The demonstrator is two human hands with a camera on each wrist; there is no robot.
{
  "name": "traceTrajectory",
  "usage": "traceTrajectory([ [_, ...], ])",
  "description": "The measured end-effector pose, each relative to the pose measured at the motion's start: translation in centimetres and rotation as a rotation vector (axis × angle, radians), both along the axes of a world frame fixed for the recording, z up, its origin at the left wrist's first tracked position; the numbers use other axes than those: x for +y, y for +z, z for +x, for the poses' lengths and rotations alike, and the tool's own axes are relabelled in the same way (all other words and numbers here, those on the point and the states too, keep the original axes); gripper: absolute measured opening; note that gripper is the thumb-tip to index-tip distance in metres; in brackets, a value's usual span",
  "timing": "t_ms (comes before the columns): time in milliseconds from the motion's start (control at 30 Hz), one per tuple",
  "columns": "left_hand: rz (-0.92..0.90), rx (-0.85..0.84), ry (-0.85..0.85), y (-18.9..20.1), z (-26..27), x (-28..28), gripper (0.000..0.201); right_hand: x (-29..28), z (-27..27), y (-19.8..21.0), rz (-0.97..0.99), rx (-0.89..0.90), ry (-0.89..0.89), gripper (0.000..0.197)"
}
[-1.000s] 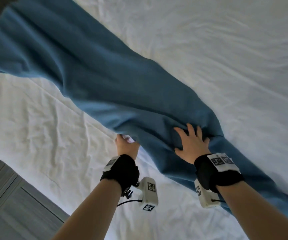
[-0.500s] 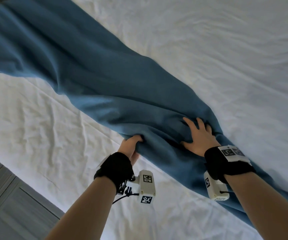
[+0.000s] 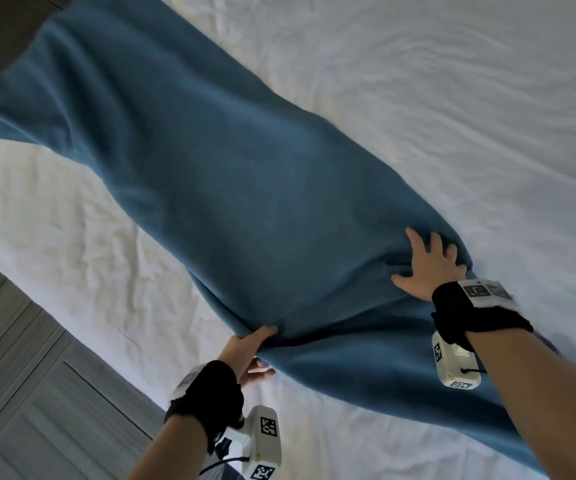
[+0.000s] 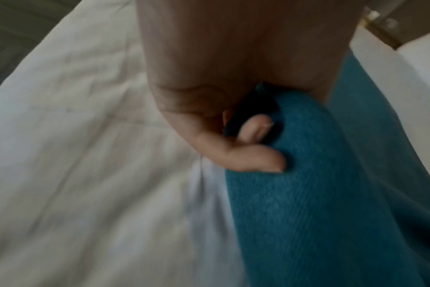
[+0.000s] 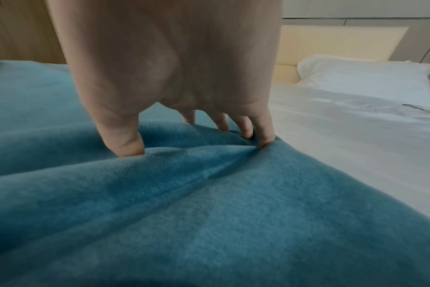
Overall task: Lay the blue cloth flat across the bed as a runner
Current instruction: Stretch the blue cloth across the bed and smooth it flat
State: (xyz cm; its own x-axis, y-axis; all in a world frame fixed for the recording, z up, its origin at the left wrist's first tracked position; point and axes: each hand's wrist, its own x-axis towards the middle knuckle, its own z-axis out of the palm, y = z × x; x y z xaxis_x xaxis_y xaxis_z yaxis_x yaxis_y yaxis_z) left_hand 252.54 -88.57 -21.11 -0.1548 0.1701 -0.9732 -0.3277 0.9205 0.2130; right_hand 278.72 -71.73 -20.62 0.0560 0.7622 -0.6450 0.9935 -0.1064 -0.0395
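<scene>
A: Where's the cloth (image 3: 231, 188) now?
B: On the bed (image 3: 453, 109), a long band whose axis runs from the far left corner to the near right, past both wrists

A: And the hands?
B: Left hand (image 3: 248, 351) pinches the near long edge, thumb on top, fingers curled under. Right hand (image 3: 430, 268) lies on top by the far edge, fingers (image 5: 264, 134) spread and pressing, creases fanning from them

A: Which is nearer the slack?
B: The left, I'd judge: its edge is lifted and rolled, so it likely wants drawing outward, across the axis
</scene>
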Motion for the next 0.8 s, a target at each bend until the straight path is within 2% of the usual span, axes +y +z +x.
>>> traceTrajectory([
  [167,-0.006,0.162,-0.070,0.7,1.2,0.3,0.029,-3.3,-0.5,-0.1,0.065,-0.064,0.096,0.085],
  [267,0.034,0.164,-0.029,1.1,1.1,-0.4,0.029,-4.8,-0.1,0.0,0.148,-0.090,0.112,0.077],
  [467,0.036,0.091,-0.052,1.0,-0.3,-4.1,0.027,-8.4,0.7,0.7,0.308,0.000,0.150,0.064],
  [567,0.077,0.023,-0.127,1.0,0.1,-5.2,0.044,-11.4,1.8,1.1,0.320,0.000,0.113,0.066],
  [633,0.103,-0.043,-0.203,1.4,1.1,-5.7,0.048,-13.7,2.6,1.5,0.326,0.004,0.049,0.070],
  [800,0.137,-0.085,-0.515,2.2,5.2,-6.6,0.024,-18.9,6.3,2.7,0.314,-0.022,-0.098,0.072],
])
